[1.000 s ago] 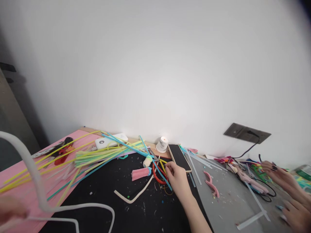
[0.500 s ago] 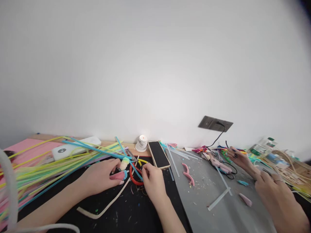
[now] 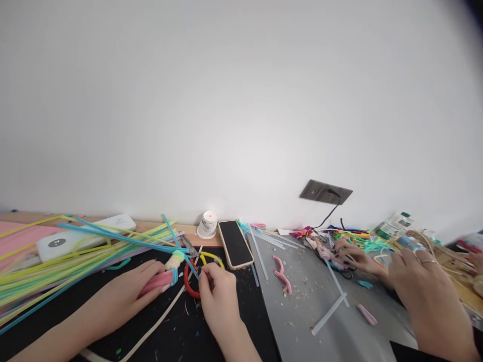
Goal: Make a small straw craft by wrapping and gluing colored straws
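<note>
left of the phone point(image 3: 235, 244), the left hand point(image 3: 138, 285) grasps a pink bundle point(image 3: 156, 282); the right hand point(image 3: 221, 296) curls, hold unclear; tugging, the blue stem point(image 3: 172, 232) could snag the red handle point(image 3: 186, 281).

Wooden table point(image 3: 30, 217): black mat point(image 3: 251, 317), gray mat point(image 3: 294, 344), 1 cup point(image 3: 207, 225).

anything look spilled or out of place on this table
Small pale scraps lie scattered across the flat grey mat, like uncleared offcuts. The small white tapered cup also looks odd: it appears upside down, wider end downward.
</note>
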